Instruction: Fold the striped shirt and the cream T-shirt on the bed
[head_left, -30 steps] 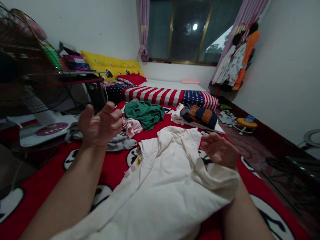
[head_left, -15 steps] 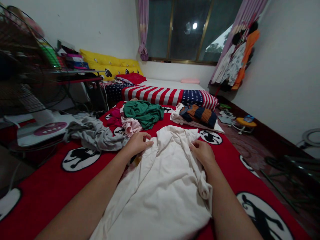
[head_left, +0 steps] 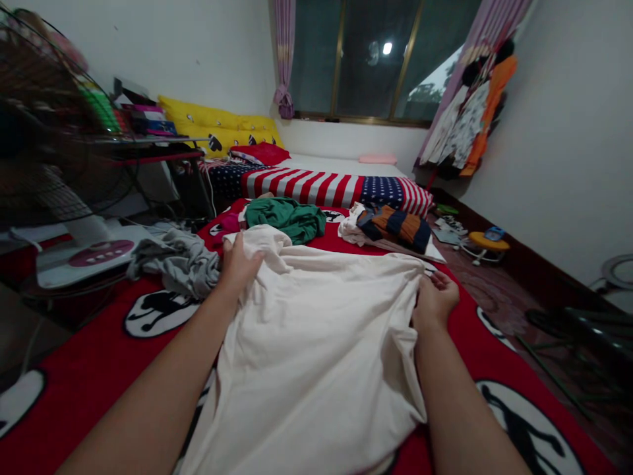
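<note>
Head view | left hand (head_left: pixel 240 265), right hand (head_left: pixel 435 305) clamped on cream cloth (head_left: pixel 321 343) | grey garment (head_left: pixel 173 264) beside left | green garment (head_left: pixel 284 221) partly behind cloth

My left grip (head_left: pixel 239 267) has moved forward and my right grip (head_left: pixel 435 303) out to the side, both now at the edges of the white cloth (head_left: pixel 316 349). The cloth spreads wider and farther forward, hiding the pale pink garment and covering part of the green garment (head_left: pixel 284 221).

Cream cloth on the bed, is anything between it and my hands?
Nothing visible stands in the way: your left hand and right hand both touch the cream cloth directly.
</note>
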Available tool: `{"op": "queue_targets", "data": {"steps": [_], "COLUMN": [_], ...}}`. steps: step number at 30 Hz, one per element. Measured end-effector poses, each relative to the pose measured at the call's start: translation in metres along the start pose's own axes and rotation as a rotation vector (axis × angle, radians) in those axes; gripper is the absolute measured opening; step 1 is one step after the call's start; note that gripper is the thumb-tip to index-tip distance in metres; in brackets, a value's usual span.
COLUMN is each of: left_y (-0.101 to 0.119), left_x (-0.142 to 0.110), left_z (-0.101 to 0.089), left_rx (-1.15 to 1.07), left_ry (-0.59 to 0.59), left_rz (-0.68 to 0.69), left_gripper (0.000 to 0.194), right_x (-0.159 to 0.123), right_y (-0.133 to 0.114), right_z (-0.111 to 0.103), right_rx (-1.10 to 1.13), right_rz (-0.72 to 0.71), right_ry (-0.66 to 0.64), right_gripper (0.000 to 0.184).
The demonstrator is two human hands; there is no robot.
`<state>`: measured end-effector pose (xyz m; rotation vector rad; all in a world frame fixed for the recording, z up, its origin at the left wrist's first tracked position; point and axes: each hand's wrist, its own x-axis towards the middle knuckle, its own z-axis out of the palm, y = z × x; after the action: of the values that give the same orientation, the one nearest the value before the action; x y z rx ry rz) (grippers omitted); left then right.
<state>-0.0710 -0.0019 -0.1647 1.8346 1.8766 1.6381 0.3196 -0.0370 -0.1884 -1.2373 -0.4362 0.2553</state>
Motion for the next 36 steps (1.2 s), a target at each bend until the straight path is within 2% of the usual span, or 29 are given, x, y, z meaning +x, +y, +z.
{"op": "queue_targets", "data": {"steps": [2, 5, 7, 9, 11, 12, 13, 15, 17, 19, 26, 29, 33, 36], "left_y": [0.019, 0.061, 0.084, 0.096, 0.095, 0.091, 0.086, 0.077, 0.072, 0.072, 0.078, 0.079, 0.080, 0.072], "left_x": [-0.007, -0.022, -0.036, -0.055, -0.074, -0.082, -0.089, -0.099, -0.102, -0.103, -0.106, -0.107, -0.105, -0.102], "left_z": [0.000, -0.001, 0.004, 0.014, 0.027, 0.033, 0.039, 0.046, 0.048, 0.047, 0.045, 0.047, 0.034, 0.003], "left_rx": [0.108, 0.140, 0.124, 0.106, 0.122, 0.150, 0.185, 0.250, 0.285, 0.297, 0.326, 0.354, 0.382, 0.340], "left_ry": [0.077, 0.097, -0.011, -0.262, -0.558, -0.673, -0.758, -0.845, -0.870, -0.858, -0.806, -0.818, -0.920, -1.078], "left_rz": [0.034, 0.243, 0.390, 0.524, 0.582, 0.570, 0.551, 0.513, 0.504, 0.501, 0.513, 0.515, 0.519, 0.565], "left_gripper": [0.059, 0.047, 0.038, 0.034, 0.041, 0.048, 0.054, 0.058, 0.058, 0.058, 0.057, 0.057, 0.057, 0.062], "right_x": [-0.001, -0.011, -0.023, -0.037, -0.051, -0.056, -0.062, -0.070, -0.075, -0.077, -0.080, -0.080, -0.068, -0.051], "right_y": [-0.007, -0.028, -0.043, -0.053, -0.053, -0.050, -0.044, -0.029, -0.015, -0.005, -0.003, -0.006, -0.021, -0.036], "right_z": [0.001, 0.002, 0.005, 0.009, 0.012, 0.013, 0.014, 0.015, 0.015, 0.014, 0.013, 0.008, -0.020, -0.062], "right_rx": [-0.029, -0.028, 0.003, 0.040, 0.014, -0.035, -0.114, -0.323, -0.510, -0.603, -0.624, -0.538, -0.434, -0.510], "right_rz": [-0.134, -0.309, -0.360, -0.340, -0.267, -0.236, -0.217, -0.231, -0.281, -0.319, -0.379, -0.338, -0.279, -0.363], "right_ry": [0.010, -0.057, -0.160, -0.334, -0.550, -0.666, -0.776, -0.945, -1.006, -0.995, -1.007, -1.053, -1.203, -1.287], "right_gripper": [0.035, 0.032, 0.024, 0.016, 0.014, 0.015, 0.017, 0.017, 0.015, 0.016, 0.019, 0.022, 0.030, 0.032]}}
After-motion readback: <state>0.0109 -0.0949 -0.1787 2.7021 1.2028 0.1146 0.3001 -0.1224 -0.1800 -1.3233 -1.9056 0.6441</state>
